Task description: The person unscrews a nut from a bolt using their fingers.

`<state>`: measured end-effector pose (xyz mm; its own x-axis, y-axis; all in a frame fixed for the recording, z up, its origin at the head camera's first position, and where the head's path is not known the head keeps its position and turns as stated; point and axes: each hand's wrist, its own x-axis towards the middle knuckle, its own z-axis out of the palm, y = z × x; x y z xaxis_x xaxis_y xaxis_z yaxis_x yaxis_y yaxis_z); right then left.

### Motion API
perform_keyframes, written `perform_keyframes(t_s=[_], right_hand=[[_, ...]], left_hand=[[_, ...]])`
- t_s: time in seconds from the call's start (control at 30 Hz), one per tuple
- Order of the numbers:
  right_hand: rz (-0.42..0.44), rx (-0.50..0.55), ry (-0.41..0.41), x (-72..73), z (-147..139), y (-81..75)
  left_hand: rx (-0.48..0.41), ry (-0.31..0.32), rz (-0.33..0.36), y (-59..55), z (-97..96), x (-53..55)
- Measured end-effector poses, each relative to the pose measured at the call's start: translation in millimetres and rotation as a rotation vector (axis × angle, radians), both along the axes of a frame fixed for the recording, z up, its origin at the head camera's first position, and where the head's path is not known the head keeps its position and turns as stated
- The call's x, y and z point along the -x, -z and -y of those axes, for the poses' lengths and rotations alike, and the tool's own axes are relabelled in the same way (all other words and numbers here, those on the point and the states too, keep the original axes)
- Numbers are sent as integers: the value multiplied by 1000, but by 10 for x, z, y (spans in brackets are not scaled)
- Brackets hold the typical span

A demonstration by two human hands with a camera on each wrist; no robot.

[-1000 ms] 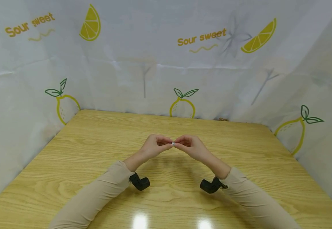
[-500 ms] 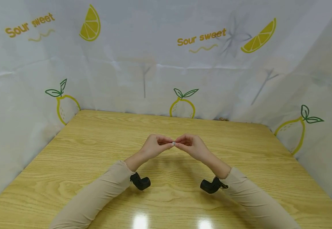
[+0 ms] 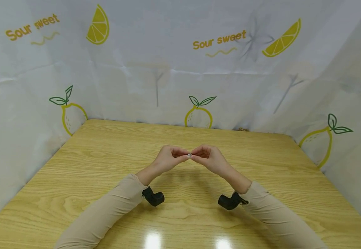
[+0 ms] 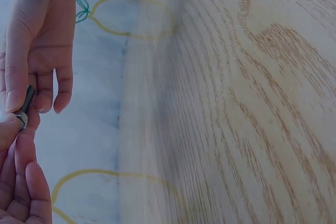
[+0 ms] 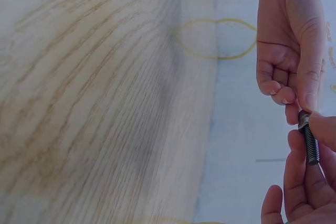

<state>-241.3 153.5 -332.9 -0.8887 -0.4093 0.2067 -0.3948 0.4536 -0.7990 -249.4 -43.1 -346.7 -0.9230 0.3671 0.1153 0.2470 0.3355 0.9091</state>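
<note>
A small dark threaded bolt [image 5: 312,148] with a silver nut [image 4: 22,120] on it is held between my two hands in front of me. My left hand [image 3: 165,159] pinches the head end between thumb and fingertips. My right hand [image 3: 212,160] pinches from the other side, its thumb [image 5: 324,131] at the nut in the right wrist view. The nut sits close to the head, and the threaded shank points toward my right hand. Fingertips cover parts of both pieces, so the head view shows only a silver glint between them.
Below the hands is a wood-grain table [image 3: 111,148]. White cloth [image 3: 130,45] printed with lemons and lettering hangs behind it and along both sides. A black curved wrist mount [image 3: 153,197] is on the left wrist, and a similar mount [image 3: 228,201] is on the right.
Both hands have shifted very slightly to the right, still meeting fingertip to fingertip. The silver glint between them looks a little different; both grips stay in place.
</note>
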Motion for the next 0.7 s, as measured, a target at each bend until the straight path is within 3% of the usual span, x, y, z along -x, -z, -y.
perform_keyframes(t_s=[0.3, 0.7], right_hand=[[-12, 19, -25, 5, -2, 17], [25, 17, 35, 14, 9, 0]], left_hand=[[-23, 3, 13, 5, -1, -8], [-52, -4, 6, 0, -20, 7]])
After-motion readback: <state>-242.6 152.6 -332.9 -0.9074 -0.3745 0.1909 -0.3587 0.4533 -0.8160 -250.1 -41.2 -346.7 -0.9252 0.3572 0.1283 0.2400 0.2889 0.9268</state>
